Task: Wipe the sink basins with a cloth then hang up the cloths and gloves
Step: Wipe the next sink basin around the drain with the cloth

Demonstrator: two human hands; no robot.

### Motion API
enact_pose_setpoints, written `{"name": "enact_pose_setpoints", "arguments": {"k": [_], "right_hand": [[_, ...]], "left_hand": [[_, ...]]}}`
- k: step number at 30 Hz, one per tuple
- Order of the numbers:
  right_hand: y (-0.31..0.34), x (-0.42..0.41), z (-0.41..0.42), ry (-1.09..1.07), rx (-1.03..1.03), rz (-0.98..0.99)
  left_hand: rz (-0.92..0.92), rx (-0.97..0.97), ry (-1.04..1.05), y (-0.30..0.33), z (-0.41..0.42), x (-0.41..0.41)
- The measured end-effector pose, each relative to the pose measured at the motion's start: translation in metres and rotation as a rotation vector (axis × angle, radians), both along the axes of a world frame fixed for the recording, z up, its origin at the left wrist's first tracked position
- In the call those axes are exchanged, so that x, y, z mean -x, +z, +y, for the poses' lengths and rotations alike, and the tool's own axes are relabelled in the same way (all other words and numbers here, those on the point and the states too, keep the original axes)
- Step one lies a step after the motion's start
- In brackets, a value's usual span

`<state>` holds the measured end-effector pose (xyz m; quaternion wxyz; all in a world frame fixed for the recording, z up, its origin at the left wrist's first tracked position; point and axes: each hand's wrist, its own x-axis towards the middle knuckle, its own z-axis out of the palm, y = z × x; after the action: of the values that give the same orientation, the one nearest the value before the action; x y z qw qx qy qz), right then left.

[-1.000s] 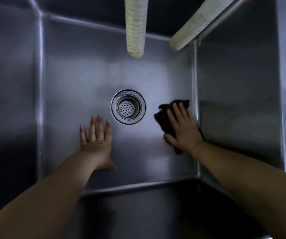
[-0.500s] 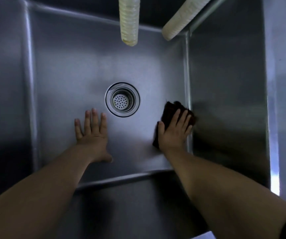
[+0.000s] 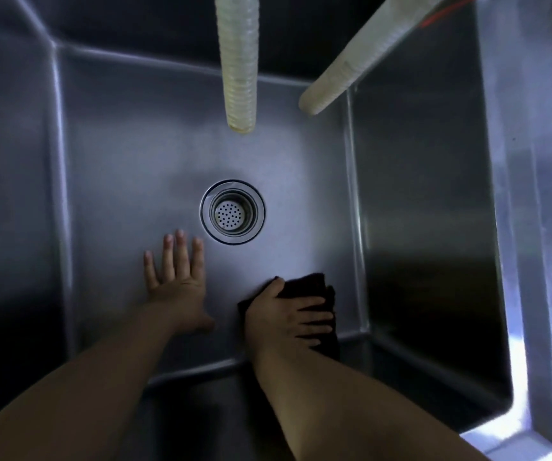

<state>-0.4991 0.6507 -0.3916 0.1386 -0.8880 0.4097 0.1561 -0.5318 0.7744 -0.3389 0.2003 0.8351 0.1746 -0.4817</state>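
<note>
I look straight down into a deep stainless steel sink basin (image 3: 135,154). A round drain strainer (image 3: 233,211) sits in the middle of its floor. My right hand (image 3: 284,316) presses a dark cloth (image 3: 307,286) flat on the floor near the front right corner, fingers pointing right over the cloth. My left hand (image 3: 176,284) lies flat and spread on the basin floor, just left of and below the drain, holding nothing. No gloves are in view.
Two pale ribbed hoses hang into the basin from above: one (image 3: 238,61) over the drain, one (image 3: 361,58) slanting in from the upper right. The basin's right wall (image 3: 427,227) and bright rim (image 3: 530,261) stand close by the cloth.
My right hand has slid the cloth from beside the right wall, level with the drain, back toward the front right corner and turned its fingers to the right. The left hand has stayed planted.
</note>
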Motion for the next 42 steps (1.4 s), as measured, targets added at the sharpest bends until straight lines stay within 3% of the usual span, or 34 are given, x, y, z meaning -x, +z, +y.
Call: {"name": "enact_pose_setpoints", "arguments": {"k": [3,7,10,18,22,27,31,35,42], "right_hand": [[-0.002,-0.028,-0.017,0.122,0.069,-0.005],[0.002,-0.080,-0.037,0.690,0.198,-0.097],[0.006,-0.112,-0.033,0.997,0.238,-0.129],[0.009,-0.110,0.017,1.510,0.153,-0.262],[0.006,-0.093,0.022,1.616,0.046,-0.362],[0.003,-0.085,0.032,1.769,0.046,-0.180],[0.008,-0.088,0.041,1.742,-0.042,-0.167],[0.012,-0.107,0.034,1.904,-0.077,-0.102],[0.018,-0.131,0.022,2.164,-0.049,-0.181]], "left_hand": [[0.003,0.005,0.005,-0.001,0.000,-0.001],[-0.012,0.022,0.018,-0.004,0.001,0.000],[-0.028,0.032,0.032,-0.007,0.002,0.001],[-0.084,-0.007,0.048,-0.012,0.000,0.002],[-0.093,-0.020,0.061,-0.013,-0.001,0.002],[-0.109,-0.036,0.068,-0.013,-0.001,0.003],[-0.110,-0.042,0.067,-0.014,-0.001,0.004],[-0.117,-0.049,0.061,-0.012,-0.003,0.005],[-0.125,-0.062,0.062,-0.011,-0.005,0.004]]}}
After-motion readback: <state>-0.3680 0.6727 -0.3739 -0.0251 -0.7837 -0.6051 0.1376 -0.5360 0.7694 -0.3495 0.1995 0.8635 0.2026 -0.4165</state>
